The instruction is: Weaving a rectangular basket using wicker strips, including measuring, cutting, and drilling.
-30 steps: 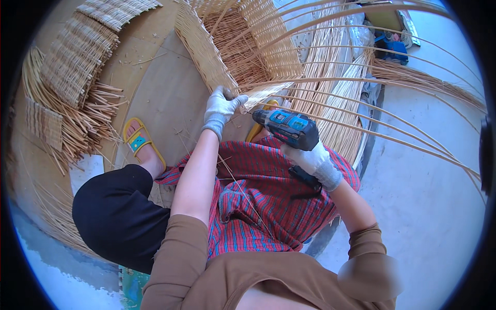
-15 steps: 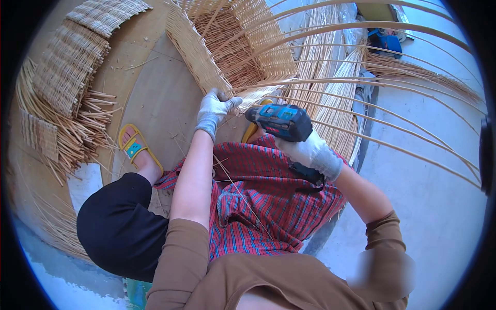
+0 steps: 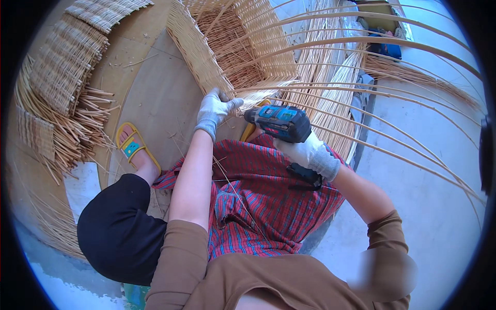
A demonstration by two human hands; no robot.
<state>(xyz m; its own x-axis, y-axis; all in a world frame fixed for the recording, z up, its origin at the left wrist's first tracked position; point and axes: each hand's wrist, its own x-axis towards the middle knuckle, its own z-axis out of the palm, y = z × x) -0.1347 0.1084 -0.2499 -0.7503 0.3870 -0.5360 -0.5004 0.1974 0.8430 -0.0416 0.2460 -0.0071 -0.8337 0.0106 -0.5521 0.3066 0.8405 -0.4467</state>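
A large rectangular wicker basket (image 3: 200, 64) lies tilted ahead of me, its woven wall reaching down to my hands. My gloved left hand (image 3: 214, 109) grips its near corner, fingers behind the weave and thumb toward the drill. In my gloved right hand (image 3: 309, 155) is a blue and black cordless drill (image 3: 281, 123), its nose pointing left at the basket's corner, close to my left thumb. Whether the tip touches the wicker is too small to tell. Long unwoven canes (image 3: 392, 92) fan out from the basket to the right.
Left of me lie woven wicker panels (image 3: 67, 62) over a pile of cut canes (image 3: 82, 129). Bundles of long pale canes (image 3: 315, 75) stretch along the floor beyond the drill. A red checked cloth (image 3: 258, 191) covers my lap. A blue item (image 3: 387, 49) sits at the far right.
The long canes at the right have dipped toward me. The drill has shifted very slightly left, while my left hand keeps its hold on the basket's corner.
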